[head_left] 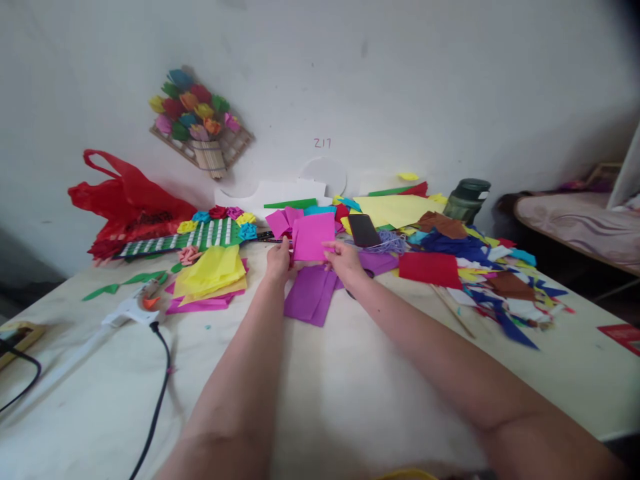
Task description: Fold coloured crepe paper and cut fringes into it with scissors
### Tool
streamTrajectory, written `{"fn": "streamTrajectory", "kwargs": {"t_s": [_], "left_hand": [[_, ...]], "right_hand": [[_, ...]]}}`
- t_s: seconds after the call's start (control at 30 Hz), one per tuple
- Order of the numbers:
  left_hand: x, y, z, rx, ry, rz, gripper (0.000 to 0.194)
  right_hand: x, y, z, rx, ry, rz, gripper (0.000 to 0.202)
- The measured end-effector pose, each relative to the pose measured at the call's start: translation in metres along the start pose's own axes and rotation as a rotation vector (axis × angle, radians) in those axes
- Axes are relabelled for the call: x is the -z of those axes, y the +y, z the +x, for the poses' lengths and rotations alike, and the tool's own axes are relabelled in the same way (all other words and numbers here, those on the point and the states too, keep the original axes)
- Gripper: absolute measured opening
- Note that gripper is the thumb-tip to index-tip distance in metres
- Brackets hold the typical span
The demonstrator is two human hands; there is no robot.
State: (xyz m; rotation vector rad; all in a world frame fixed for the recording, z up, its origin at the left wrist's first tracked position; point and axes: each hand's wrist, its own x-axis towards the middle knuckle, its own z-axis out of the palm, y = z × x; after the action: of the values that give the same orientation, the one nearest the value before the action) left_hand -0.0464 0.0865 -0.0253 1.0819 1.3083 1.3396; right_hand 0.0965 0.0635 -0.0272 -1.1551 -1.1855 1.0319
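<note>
Bright pink paper (pixel 314 237), a stack of squarish sheets, is held up between my two hands above the table. My left hand (pixel 280 261) grips its left edge with the thumb up. At the lower right corner, my right hand (pixel 343 260) pinches the paper between thumb and fingers. Purple paper sheets (pixel 311 295) lie on the table just below. Smaller pink pieces (pixel 283 221) rest behind the held paper. Scissors with dark handles (pixel 369 274) lie partly hidden under my right hand.
Yellow and pink sheets (pixel 210 277) are stacked at left, near a white glue gun (pixel 133 310) with a black cord. Paper roses (pixel 247 231) sit on a green-and-white panel (pixel 210 237). A phone (pixel 364 231), paper scraps (pixel 500 283) and a dark bottle (pixel 467 200) stand or lie at right.
</note>
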Motion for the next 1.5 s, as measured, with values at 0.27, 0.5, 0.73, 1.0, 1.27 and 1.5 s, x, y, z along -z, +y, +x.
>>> {"fn": "streamTrajectory", "kwargs": {"t_s": [0.27,0.5,0.73,1.0,1.27,1.5], "left_hand": [[0.003,-0.006,-0.006,-0.007,0.077,0.193,0.024],[0.007,-0.006,0.002,-0.049,-0.04,0.73,0.028],[0.01,0.027,-0.006,0.08,-0.258,1.262,0.047],[0.012,0.022,-0.003,0.037,-0.435,1.274,0.043],[0.016,0.018,0.0,0.155,-0.446,0.909,0.035],[0.021,0.017,0.0,0.184,-0.416,0.869,0.038]], "right_hand": [[-0.007,-0.038,0.081,-0.034,-0.004,-0.403,0.054],[0.026,-0.044,0.053,-0.062,-0.15,-0.897,0.012],[0.048,-0.061,-0.016,0.041,-0.476,-1.641,0.032],[0.049,-0.053,-0.032,0.095,-0.471,-1.616,0.039],[0.053,-0.05,-0.032,0.01,-0.513,-1.669,0.04],[0.058,-0.048,-0.028,0.168,-0.479,-1.68,0.036]]}}
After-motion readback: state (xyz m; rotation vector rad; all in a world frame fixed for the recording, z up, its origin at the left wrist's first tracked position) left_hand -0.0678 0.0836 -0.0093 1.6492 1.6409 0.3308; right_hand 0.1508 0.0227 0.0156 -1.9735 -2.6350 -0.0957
